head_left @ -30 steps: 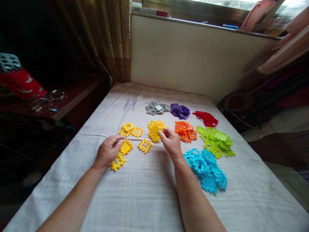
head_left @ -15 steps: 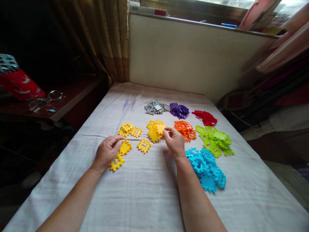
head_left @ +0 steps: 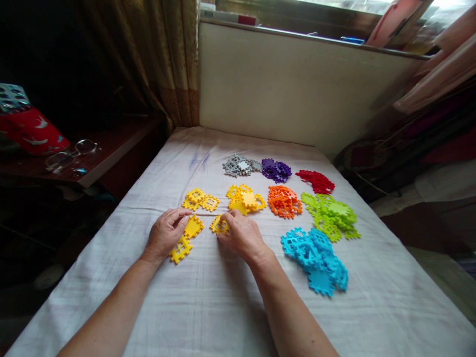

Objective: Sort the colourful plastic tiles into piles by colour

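Across the pale sheet (head_left: 201,307), 7 colours: yellow pile (head_left: 240,193) mid-sheet, blue pile (head_left: 316,258) toward the right edge. Left hand (head_left: 167,233), narrowly curled, by a solid yellow tile (head_left: 194,226); right hand (head_left: 240,233), fingers narrow, at a central windowed yellow tile (head_left: 218,224), grip unclear. Wall (head_left: 260,84) beyond the far edge; box (head_left: 223,17) print unreadable.

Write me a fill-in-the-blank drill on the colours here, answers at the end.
The right hand is at a ____ piece.
Immediately right of the grey pile lies the ____ pile.
The pile nearest the camera is ____.
The glasses lie beside a ____ container.

yellow; purple; blue; red
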`<state>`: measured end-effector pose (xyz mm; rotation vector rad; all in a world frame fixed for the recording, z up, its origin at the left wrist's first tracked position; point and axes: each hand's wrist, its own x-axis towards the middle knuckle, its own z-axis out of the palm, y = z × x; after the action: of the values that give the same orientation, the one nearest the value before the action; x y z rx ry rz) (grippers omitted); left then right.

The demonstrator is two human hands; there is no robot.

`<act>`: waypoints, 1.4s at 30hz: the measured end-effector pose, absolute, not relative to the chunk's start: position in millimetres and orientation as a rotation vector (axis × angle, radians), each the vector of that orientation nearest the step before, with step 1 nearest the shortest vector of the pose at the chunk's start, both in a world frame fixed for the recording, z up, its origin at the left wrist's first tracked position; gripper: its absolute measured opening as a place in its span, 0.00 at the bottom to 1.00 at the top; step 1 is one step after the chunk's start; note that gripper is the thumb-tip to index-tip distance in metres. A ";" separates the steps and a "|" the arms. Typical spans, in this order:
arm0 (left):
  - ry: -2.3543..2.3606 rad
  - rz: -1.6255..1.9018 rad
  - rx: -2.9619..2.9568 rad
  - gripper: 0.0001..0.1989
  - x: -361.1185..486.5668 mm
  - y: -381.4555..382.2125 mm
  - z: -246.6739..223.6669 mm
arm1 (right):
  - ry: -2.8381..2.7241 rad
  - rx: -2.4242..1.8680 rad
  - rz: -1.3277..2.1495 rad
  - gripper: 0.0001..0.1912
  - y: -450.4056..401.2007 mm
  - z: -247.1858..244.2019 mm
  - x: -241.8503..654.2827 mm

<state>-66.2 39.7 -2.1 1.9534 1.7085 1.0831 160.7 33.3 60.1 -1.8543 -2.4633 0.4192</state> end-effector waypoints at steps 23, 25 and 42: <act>1.736 1.080 1.903 0.16 -65.1 38.2 -0.5 | -1.614 -1.762 0.251 0.14 75.9 16.4 226.0; 1.763 1.080 1.859 0.16 -65.3 37.3 -1.4 | -1.612 -1.759 0.238 0.13 73.4 22.0 223.3; 1.808 0.432 2.252 0.27 -34.6 104.3 9.5 | -1.843 -1.548 0.338 0.11 58.9 33.6 187.8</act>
<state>-34.6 104.3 9.5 2.2520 1.8081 0.4320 187.8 58.9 33.6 -1.5477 -1.8432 0.3378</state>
